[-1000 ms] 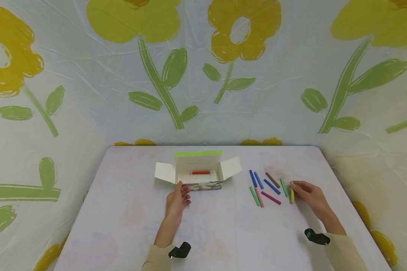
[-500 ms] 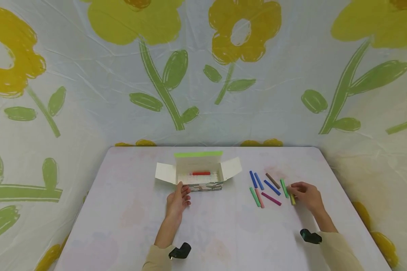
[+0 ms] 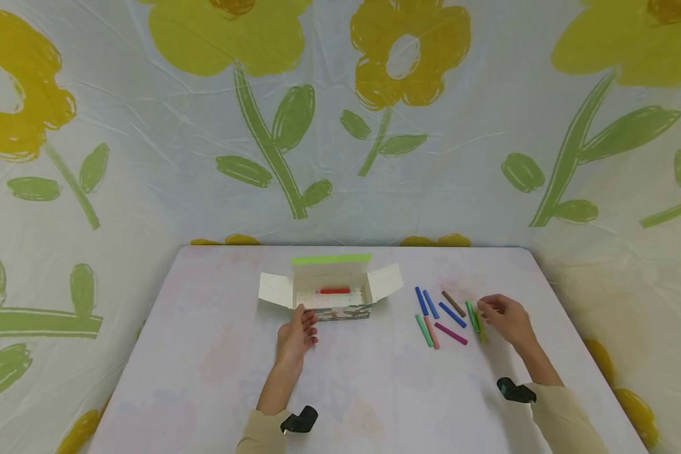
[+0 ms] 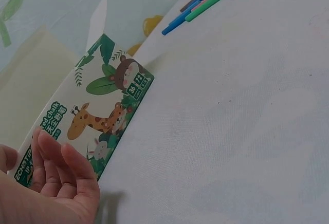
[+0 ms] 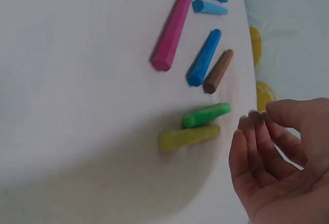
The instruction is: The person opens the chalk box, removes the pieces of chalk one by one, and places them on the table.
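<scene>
The chalk box [image 3: 349, 313] stands with its lid and side flaps spread; a red chalk stick [image 3: 335, 291] lies on a pale layer inside. My left hand [image 3: 292, 337] holds its front wall, thumb at the top edge and fingers against the animal-printed front [image 4: 105, 116]. On the right, my right hand [image 3: 509, 320] hovers just beside a yellow chalk stick [image 5: 187, 138], with nothing between its loosely bent fingers [image 5: 264, 147]. That yellow stick lies on the table alongside a green chalk stick [image 5: 206, 115], touching or nearly touching it.
Several more chalk sticks lie between box and right hand, among them a magenta one [image 3: 451, 333], a brown one [image 3: 454, 303] and a pink one [image 3: 432, 332]. The table [image 3: 215, 378] meets flower-printed cloth [image 3: 459, 189] behind and at both sides.
The yellow chalk stick has shifted left against the green one, and my right hand has let go of it, rising slightly away. My left hand stays on the box.
</scene>
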Motion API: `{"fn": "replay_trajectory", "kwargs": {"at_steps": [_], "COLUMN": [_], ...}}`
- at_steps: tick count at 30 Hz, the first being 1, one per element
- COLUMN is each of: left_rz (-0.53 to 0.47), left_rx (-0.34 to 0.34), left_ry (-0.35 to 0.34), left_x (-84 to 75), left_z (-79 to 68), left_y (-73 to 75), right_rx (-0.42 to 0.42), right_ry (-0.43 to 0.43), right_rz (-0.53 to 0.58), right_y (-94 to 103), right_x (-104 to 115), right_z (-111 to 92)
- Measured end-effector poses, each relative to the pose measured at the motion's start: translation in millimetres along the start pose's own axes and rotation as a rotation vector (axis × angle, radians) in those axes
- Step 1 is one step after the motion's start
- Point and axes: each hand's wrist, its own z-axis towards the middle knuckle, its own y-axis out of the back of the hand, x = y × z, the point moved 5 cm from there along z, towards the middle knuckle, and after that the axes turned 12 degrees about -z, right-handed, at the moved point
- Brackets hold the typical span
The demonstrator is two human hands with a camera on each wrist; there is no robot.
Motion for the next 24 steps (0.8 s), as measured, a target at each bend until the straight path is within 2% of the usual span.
{"fn": "replay_trajectory", "kwargs": {"at_steps": [14,24], "left_rz": [0.013,0.001], "left_rx": [-0.004,0.012], "left_ry": [-0.003,0.018], "left_x": [0.1,-3.2], "left_z": [2.1,-1.7], "left_y": [2.4,-2.4], "right_rx": [0.074,0.159], "right_ry": [0.209,0.36], "right_rz": [0.155,0.271], "right_y": [10.9,-3.7], "right_x": [106.1,165.5], "right_z": [8.3,8.8]}}
